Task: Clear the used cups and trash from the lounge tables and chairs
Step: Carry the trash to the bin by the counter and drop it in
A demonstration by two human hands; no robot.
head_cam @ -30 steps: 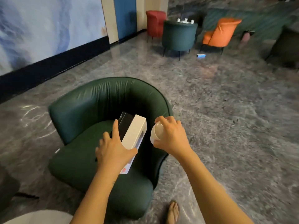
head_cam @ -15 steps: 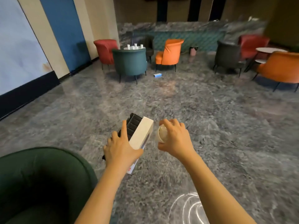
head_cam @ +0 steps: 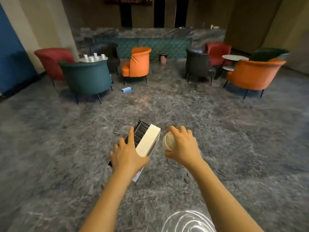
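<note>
Our left hand (head_cam: pixel 127 158) gripped a white box (head_cam: pixel 148 142) with a black ridged insert (head_cam: pixel 139 134) against its far side, the thumb across the near face and the fingers over the insert. Our right hand (head_cam: pixel 183 148) was curled around a white paper cup (head_cam: pixel 168 141) tipped sideways, its mouth facing the box. Both were held above the grey marble floor (head_cam: pixel 234 131), just beside each other. Farther off, a small blue item (head_cam: pixel 126 89) lay on the floor near a teal armchair (head_cam: pixel 87 77). Behind that chair, several white cups (head_cam: pixel 93 56) stood on a round table (head_cam: pixel 105 58). An orange chair (head_cam: pixel 137 64) and a pink bin (head_cam: pixel 163 58) stood beyond.
</note>
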